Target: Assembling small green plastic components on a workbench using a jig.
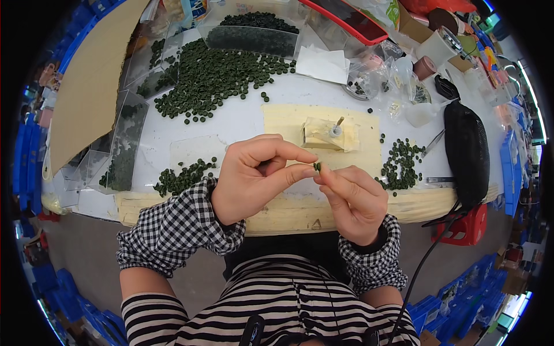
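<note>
Partly, our fingertips (pixel 308 172) hid the small green piece (pixel 317 166) between them | our left hand (pixel 251 173), forefinger stretched above thumb, pinched it | our right hand (pixel 359 200), curled, touched it; exact grip, we couldn't tell.

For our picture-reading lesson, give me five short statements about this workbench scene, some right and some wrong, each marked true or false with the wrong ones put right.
1. The left hand and the right hand meet fingertips-first at a small dark green piece. True.
2. The red-cased phone lies beside the right hand. False: the red-cased phone is at the far side of the table, beyond the white paper.
3. The largest spread of green pieces lies to the left of the taped block. True.
4. The sleeve covers are plain white. False: the sleeve covers are black-and-white checked.
5. A black mesh pouch lies on the right side of the table. True.
</note>
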{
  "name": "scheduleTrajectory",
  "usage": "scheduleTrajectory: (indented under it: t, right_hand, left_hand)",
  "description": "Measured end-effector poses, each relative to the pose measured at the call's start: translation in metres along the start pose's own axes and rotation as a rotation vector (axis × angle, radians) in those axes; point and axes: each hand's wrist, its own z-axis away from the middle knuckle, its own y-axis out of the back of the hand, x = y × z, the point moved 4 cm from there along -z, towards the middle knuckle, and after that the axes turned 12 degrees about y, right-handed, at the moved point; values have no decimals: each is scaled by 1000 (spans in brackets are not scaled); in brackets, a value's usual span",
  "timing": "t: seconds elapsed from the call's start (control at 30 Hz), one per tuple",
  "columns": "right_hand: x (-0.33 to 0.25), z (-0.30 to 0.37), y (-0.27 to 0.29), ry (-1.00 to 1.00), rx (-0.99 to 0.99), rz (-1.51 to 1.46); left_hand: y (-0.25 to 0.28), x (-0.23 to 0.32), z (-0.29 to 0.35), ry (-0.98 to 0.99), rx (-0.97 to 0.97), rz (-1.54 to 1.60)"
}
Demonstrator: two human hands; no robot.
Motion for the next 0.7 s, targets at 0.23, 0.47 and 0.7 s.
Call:
scheduleTrajectory:
  t: [0.23,0.47,0.7]
  right_hand:
    - [0,1,0,35,17,39]
    - [1,2,0,36,33,27]
    - [1,2,1,50,35,40]
  left_hand:
    - [1,6,1,-125,31,-128]
    - [1,6,1,-160,30,-149]
    - [1,8,2,-166,28,-161]
